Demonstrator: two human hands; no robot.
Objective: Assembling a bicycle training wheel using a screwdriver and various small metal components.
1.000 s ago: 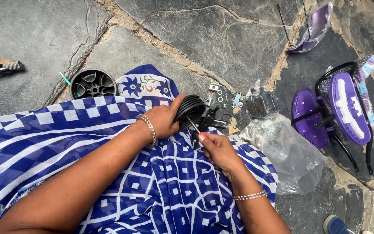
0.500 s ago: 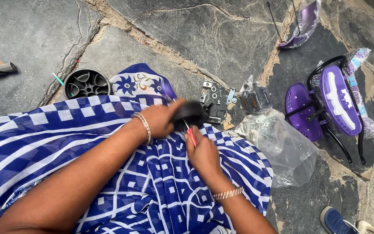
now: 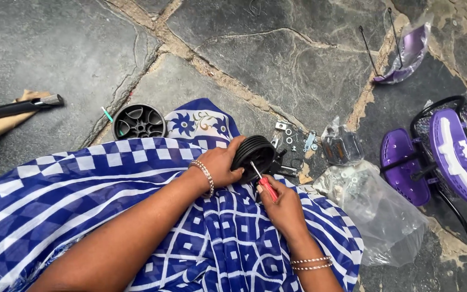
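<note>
a second black wheel (image 3: pixel 139 121) lies on stone floor (image 3: pixel 277 59) near purple seat parts (image 3: pixel 439 157).

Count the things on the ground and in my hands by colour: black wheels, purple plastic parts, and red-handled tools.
Black wheels: 2, one in the left hand, one on the stone
Purple plastic parts: 3
Red-handled screwdriver: 1, in the right hand
Total: 6

The wheel (image 3: pixel 254 153) is black, as is the second wheel (image 3: pixel 139 121) on the grey stone floor (image 3: pixel 277 59). The screwdriver (image 3: pixel 267 187) has a red handle. The garment (image 3: pixel 82 189) is blue-and-white checked with a floral corner. The seat parts (image 3: pixel 449 154) are purple with white.
</note>
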